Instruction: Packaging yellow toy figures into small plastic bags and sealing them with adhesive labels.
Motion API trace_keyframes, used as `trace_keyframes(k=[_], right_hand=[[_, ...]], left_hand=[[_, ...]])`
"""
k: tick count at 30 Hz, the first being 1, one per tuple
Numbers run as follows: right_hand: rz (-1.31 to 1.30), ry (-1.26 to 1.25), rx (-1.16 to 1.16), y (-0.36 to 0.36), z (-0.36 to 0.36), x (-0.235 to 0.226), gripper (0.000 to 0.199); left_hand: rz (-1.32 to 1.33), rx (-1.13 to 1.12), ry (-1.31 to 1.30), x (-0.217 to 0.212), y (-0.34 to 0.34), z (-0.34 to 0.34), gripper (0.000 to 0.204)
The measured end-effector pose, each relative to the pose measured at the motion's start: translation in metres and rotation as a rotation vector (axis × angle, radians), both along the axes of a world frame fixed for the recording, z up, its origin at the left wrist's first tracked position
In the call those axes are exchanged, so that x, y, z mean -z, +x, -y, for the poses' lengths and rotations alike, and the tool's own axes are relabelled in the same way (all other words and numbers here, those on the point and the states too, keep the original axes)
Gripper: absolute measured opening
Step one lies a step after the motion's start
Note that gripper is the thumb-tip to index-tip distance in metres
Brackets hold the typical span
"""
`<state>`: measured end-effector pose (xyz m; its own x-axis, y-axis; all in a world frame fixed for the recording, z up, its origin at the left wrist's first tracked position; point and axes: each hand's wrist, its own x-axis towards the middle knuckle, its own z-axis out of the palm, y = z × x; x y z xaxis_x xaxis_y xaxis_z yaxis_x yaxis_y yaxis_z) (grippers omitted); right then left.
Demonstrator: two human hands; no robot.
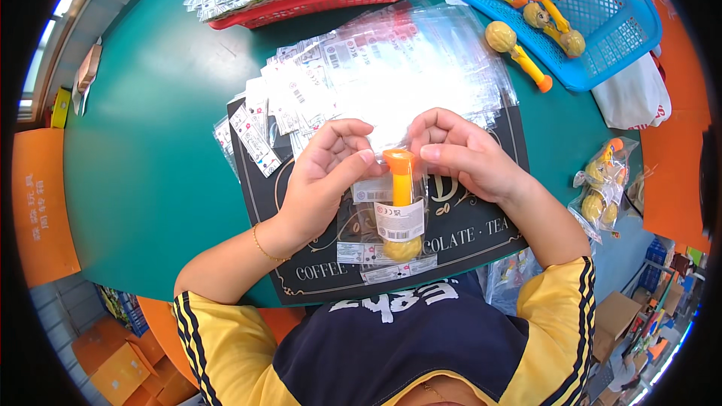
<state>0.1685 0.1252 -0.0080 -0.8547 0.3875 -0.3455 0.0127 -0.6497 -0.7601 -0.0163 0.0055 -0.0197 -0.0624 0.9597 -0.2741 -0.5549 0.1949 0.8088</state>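
Observation:
A toy with a yellow stem, an orange top and a round yellow head lies inside a clear plastic bag with a white printed label. It rests over a black placemat in front of me, its orange end pointing away. My left hand is closed on the left side of the bag's mouth, thumb against the fingers. On the opposite side, my right hand pinches the bag between thumb and fingers. Glare partly hides the film at the fingertips. More labelled flat bags show beneath the toy.
Stacked clear bags cover the mat's far side. Behind them stands a red basket of bags. A blue basket holds several similar toys; one loose toy lies beside it. Bagged toys sit at the green table's right edge.

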Motion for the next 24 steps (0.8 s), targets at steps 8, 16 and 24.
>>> trace_keyframes(k=[8, 16, 24], right_hand=[[0.019, 0.169, 0.014, 0.002, 0.000, 0.006, 0.009], [-0.027, 0.335, 0.019, 0.002, 0.004, 0.006, 0.009], [-0.031, 0.354, 0.053, 0.001, 0.005, 0.008, 0.007]], left_hand=[[-0.025, 0.001, -0.039, -0.002, 0.000, -0.001, 0.029], [-0.019, 0.007, -0.023, -0.003, 0.001, 0.000, 0.026], [-0.132, -0.033, 0.077, 0.011, -0.001, 0.001, 0.013]])
